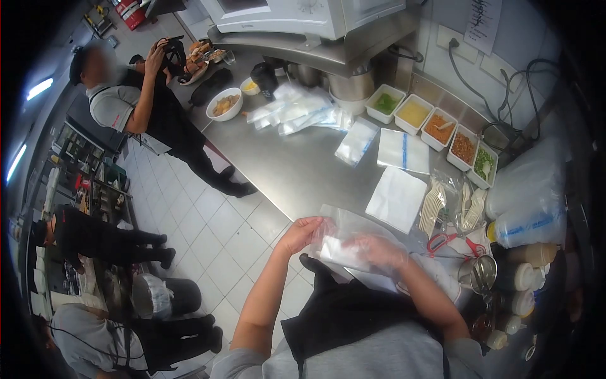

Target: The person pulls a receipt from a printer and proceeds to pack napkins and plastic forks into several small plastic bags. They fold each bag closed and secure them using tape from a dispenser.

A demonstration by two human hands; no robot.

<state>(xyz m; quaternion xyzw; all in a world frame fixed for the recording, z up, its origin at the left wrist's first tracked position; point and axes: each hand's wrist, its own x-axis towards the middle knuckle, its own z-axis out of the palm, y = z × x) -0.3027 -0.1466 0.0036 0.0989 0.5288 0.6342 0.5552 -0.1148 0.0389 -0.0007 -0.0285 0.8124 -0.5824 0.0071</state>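
Note:
My left hand (303, 234) pinches the edge of a clear plastic bag (353, 219) at the counter's front edge. Inside the bag, seen through the film, is my right hand (380, 251), its fingers closed at a white folded napkin (341, 250). The film blurs exactly how the fingers grip it. Just beyond my hands lies a stack of white napkins (396, 199). Flat bags with a blue strip (404, 151) rest behind that stack. To the right are pale forks (432, 203), pale spoons (472, 208) and red-handled scissors (449, 244).
White tubs of toppings (440, 126) line the back right. A pile of clear packets (297, 110) and a white bowl of food (225, 105) stand farther left. Bottles (522, 278) crowd my right side. A person (142, 101) stands at the counter's far end; others are at left.

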